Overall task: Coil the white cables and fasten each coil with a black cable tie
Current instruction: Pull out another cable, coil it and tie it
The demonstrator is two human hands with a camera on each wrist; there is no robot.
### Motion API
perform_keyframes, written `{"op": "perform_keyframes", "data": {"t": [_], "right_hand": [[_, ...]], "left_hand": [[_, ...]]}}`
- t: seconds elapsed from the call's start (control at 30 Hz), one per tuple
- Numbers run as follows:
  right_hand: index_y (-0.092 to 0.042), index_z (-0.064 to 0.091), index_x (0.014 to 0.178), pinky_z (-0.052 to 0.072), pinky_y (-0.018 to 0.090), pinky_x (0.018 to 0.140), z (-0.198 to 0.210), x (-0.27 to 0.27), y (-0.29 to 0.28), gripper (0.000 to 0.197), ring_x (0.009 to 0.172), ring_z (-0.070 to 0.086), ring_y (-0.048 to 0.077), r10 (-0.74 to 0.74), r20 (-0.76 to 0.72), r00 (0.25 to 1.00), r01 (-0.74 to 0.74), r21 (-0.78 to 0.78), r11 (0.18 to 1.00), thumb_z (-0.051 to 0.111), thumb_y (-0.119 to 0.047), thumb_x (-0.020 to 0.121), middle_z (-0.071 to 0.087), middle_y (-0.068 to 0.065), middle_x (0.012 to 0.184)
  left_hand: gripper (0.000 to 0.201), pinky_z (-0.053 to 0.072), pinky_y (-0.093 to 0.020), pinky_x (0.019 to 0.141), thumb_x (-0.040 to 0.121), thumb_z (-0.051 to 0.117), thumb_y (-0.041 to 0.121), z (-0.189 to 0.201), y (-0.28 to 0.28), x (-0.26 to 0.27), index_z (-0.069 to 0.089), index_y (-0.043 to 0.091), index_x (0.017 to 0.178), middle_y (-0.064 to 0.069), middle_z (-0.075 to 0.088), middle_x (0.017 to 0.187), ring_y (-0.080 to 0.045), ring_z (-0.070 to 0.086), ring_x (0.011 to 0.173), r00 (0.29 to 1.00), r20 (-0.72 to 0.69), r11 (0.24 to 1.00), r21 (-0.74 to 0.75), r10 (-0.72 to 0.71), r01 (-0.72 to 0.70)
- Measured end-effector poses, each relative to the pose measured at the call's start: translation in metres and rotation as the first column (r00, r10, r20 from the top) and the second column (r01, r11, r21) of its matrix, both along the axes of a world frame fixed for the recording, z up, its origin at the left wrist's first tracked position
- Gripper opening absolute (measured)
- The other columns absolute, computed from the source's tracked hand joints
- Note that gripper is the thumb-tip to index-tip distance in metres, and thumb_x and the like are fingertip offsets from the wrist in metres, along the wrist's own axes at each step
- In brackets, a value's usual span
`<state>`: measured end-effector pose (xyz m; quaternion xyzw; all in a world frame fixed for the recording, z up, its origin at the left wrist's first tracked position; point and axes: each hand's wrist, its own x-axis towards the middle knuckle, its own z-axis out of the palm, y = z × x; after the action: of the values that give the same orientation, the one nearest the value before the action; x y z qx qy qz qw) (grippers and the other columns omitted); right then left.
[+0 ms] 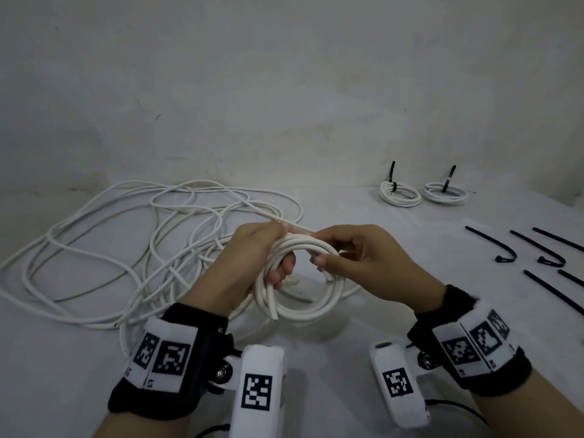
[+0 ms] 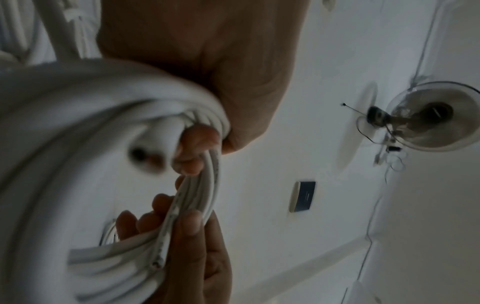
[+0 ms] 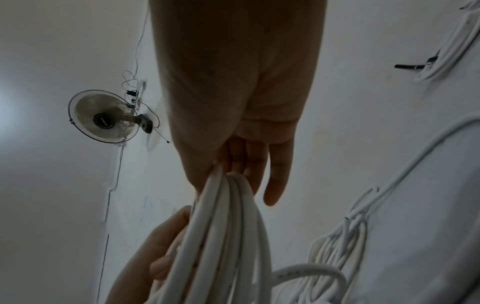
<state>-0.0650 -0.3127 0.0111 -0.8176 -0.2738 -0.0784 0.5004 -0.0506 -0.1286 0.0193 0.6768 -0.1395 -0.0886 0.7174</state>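
Over the tabletop [image 1: 395, 248], both hands are holding a half-made coil [image 1: 300, 279] in the air. Left hand [image 1: 252, 263] is gripping the coil's left side, fingers curled through the loops. Right hand [image 1: 357, 257] is pinching the top-right strands between thumb and fingers. A cut end [image 1: 328, 276] is sticking out just under the right thumb, another end [image 1: 274, 314] is poking out at the bottom left.

Risks, as I'm judging them:
- Cable looks stiff, so loops are wanting to spring open. If either grip is easing off before a tie is on, the coil is likely unwinding.
- Free ends are sitting outside the bundle. A tie closed now is probably missing them, leaving tails flapping.
- Ties [image 1: 505, 245] are lying well apart to the right. Fetching one is meaning a one-hand hold by the left hand, the weakest point of the job.
- Loose cable pile [image 1: 126, 248] is lying near, behind the left hand. Strands there could be snagging the coil or getting dragged in.
- Loops are looking uneven, so a tie on one side may be letting the far side splay.

Two tied coils [image 1: 400, 192] are sitting at the back right
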Motion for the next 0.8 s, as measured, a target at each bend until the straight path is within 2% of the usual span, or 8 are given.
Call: {"op": "perform_keyframes", "data": {"t": [0.13, 0.27, 0.37, 0.43, 0.5, 0.63, 0.73, 0.8], "right_hand": [[-0.003, 0.066, 0.100, 0.051, 0.022, 0.065, 0.000, 0.001, 0.005, 0.013, 0.067, 0.063, 0.011, 0.046, -0.099, 0.994, -0.028, 0.182, 0.983, 0.061, -0.002, 0.087, 0.070, 0.008, 0.082], [-0.003, 0.067, 0.096, 0.051, 0.025, 0.060, -0.002, 0.005, 0.005, 0.011, 0.060, 0.059, 0.013, 0.008, -0.102, 0.995, 0.025, 0.316, 0.948, 0.058, -0.004, 0.089, 0.066, 0.001, 0.072], [-0.007, 0.069, 0.090, 0.049, 0.024, 0.056, 0.000, 0.006, 0.000, 0.009, 0.058, 0.059, 0.016, -0.049, -0.122, 0.991, 0.093, 0.395, 0.914, 0.060, -0.007, 0.088, 0.064, 0.004, 0.066], [-0.010, 0.070, 0.090, 0.047, 0.022, 0.055, 0.002, 0.006, -0.005, 0.010, 0.057, 0.059, 0.017, -0.068, -0.124, 0.990, 0.117, 0.451, 0.885, 0.064, -0.014, 0.084, 0.064, 0.007, 0.066], [-0.011, 0.070, 0.099, 0.050, 0.026, 0.056, 0.003, 0.007, -0.007, 0.021, 0.058, 0.060, 0.019, -0.066, -0.116, 0.991, 0.113, 0.472, 0.874, 0.066, -0.017, 0.079, 0.065, 0.008, 0.071], [-0.013, 0.068, 0.111, 0.054, 0.037, 0.064, 0.004, 0.007, -0.007, 0.028, 0.060, 0.061, 0.023, -0.034, -0.123, 0.992, 0.086, 0.450, 0.889, 0.064, -0.004, 0.085, 0.065, 0.006, 0.074], [-0.012, 0.068, 0.111, 0.054, 0.035, 0.064, 0.007, 0.006, -0.010, 0.028, 0.060, 0.060, 0.023, -0.020, -0.136, 0.991, 0.079, 0.443, 0.893, 0.063, -0.002, 0.086, 0.064, 0.004, 0.074], [-0.013, 0.069, 0.110, 0.054, 0.034, 0.063, 0.007, 0.007, -0.012, 0.028, 0.059, 0.060, 0.023, -0.010, -0.150, 0.989, 0.077, 0.445, 0.892, 0.063, -0.001, 0.086, 0.064, 0.005, 0.073]], "left_hand": [[0.035, 0.033, -0.018, 0.037, 0.097, 0.035, 0.016, 0.000, 0.004, 0.003, 0.067, 0.005, 0.089, -0.009, 0.049, 0.050, -0.010, 0.030, 0.031, 0.999, -0.018, 0.990, -0.132, -0.050, 0.047], [0.035, 0.039, -0.019, 0.042, 0.086, 0.053, 0.039, -0.001, 0.000, 0.000, 0.067, 0.010, 0.100, -0.002, 0.052, 0.058, -0.008, 0.040, 0.039, 0.993, 0.011, 0.973, -0.194, -0.121, 0.120], [0.032, 0.049, -0.023, 0.054, 0.077, 0.068, 0.020, -0.005, -0.001, 0.000, 0.063, 0.012, 0.107, 0.000, 0.059, 0.066, -0.011, 0.053, 0.053, 0.986, 0.116, 0.983, -0.127, -0.120, 0.135], [0.042, 0.053, -0.025, 0.060, 0.070, 0.070, 0.008, -0.008, 0.000, 0.000, 0.061, 0.013, 0.111, -0.001, 0.064, 0.073, -0.015, 0.059, 0.062, 0.985, 0.148, 0.990, -0.091, -0.092, 0.107], [0.054, 0.055, -0.029, 0.063, 0.068, 0.076, 0.000, -0.009, 0.000, 0.002, 0.060, 0.016, 0.116, -0.005, 0.068, 0.080, -0.017, 0.063, 0.067, 0.983, 0.178, 0.995, -0.090, -0.033, 0.050], [0.055, 0.056, -0.034, 0.065, 0.066, 0.073, 0.003, -0.009, 0.000, 0.001, 0.060, 0.012, 0.118, -0.018, 0.070, 0.091, -0.024, 0.067, 0.075, 0.970, 0.241, 0.984, -0.178, 0.046, -0.003], [0.054, 0.056, -0.031, 0.063, 0.063, 0.073, 0.003, -0.012, -0.005, 0.000, 0.061, 0.014, 0.114, -0.014, 0.072, 0.090, -0.022, 0.069, 0.086, 0.975, 0.212, 0.964, -0.265, 0.066, -0.007], [0.053, 0.055, -0.028, 0.060, 0.062, 0.072, 0.001, -0.014, -0.009, 0.000, 0.060, 0.015, 0.112, -0.012, 0.072, 0.087, -0.019, 0.070, 0.086, 0.978, 0.198, 0.952, -0.304, 0.072, -0.008]]}}
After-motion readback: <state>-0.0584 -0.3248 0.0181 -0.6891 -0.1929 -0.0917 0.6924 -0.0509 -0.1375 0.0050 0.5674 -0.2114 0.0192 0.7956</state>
